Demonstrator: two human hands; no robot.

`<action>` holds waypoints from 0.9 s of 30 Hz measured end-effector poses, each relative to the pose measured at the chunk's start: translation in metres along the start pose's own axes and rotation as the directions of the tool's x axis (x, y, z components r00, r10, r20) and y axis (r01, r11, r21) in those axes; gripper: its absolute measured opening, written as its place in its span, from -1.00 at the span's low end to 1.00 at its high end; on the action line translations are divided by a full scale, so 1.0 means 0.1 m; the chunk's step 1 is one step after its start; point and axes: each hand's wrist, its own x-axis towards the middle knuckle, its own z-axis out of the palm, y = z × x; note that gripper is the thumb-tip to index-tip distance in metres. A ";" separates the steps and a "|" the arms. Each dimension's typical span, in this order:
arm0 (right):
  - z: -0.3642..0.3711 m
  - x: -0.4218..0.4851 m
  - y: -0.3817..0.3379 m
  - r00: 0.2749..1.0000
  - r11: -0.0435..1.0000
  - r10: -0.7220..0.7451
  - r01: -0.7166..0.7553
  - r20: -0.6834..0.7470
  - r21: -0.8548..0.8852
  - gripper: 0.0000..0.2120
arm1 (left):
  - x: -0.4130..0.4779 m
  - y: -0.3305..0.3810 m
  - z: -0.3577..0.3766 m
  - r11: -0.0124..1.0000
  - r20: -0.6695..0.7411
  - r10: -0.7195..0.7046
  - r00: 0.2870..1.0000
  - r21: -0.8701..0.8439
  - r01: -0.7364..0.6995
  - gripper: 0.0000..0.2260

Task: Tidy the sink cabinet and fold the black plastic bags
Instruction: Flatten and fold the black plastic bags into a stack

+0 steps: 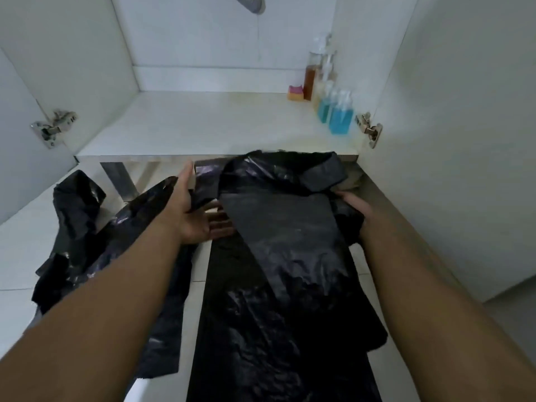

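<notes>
A black plastic bag [278,285] lies flat on the tiled floor just in front of the open sink cabinet [203,126], its far end folded back. The left hand [197,219] lies palm up at the fold's left edge, thumb spread, straight fingers [222,220] slipped under the flap. The right hand [355,206] touches the right edge (fingertips hidden by plastic, grip untellable). Crumpled black bags [78,219] lie left; blue bottles [340,118] stand far right inside
</notes>
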 end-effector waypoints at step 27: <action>0.02 0.38 0.90 0.936 0.857 0.251 -0.334 -0.247 -0.393 -0.70 | 0.65 -0.82 -0.37 0.931 -0.317 -0.030 0.948 0.337 0.142 -0.71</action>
